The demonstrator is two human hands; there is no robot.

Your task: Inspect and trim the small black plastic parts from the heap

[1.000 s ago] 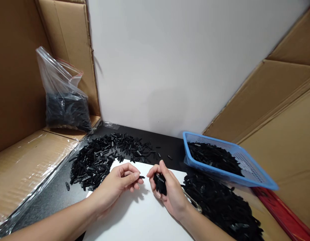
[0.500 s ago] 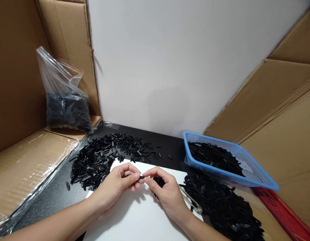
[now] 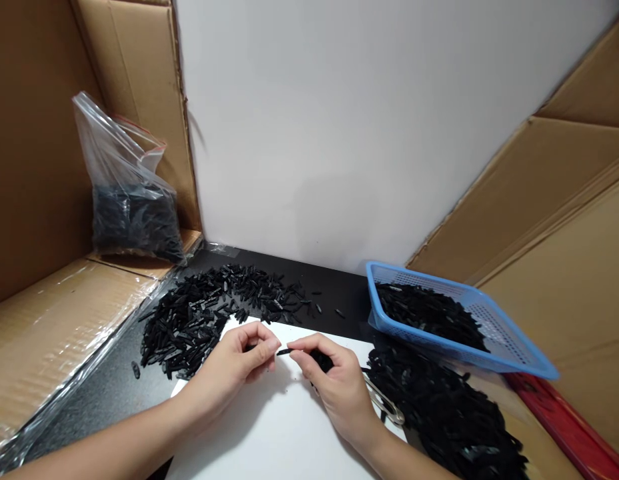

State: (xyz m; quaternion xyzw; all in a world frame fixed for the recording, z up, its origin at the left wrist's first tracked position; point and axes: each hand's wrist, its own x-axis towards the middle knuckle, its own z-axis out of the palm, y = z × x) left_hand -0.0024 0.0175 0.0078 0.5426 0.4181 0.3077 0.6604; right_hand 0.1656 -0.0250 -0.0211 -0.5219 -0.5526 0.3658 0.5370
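My right hand point(image 3: 334, 380) pinches a small thin black piece point(image 3: 284, 351) between thumb and forefinger. Several more black pieces point(image 3: 321, 361) sit in the curl of its other fingers. Just left of it, my left hand point(image 3: 252, 357) is closed, thumb pressed to forefinger. Something dark, seemingly another black piece point(image 3: 249, 347), shows inside its bent fingers. Both hands are over a white board point(image 3: 284, 433) with a few dark specks on it. Beside my right wrist lies a looped metal tool point(image 3: 387, 405), partly hidden.
A heap of small black pieces point(image 3: 189, 320) spreads at back left, and another dark heap point(image 3: 454, 407) lies at right. Behind that stands a blue perforated basket point(image 3: 514, 347) holding more. A clear zip bag point(image 3: 134, 213) leans on cardboard. A red bar point(image 3: 569, 427) lies right.
My hands have moved slightly apart. The thin black piece, earlier between both hands' fingertips, now sticks out from my right fingertips, away from my left hand.
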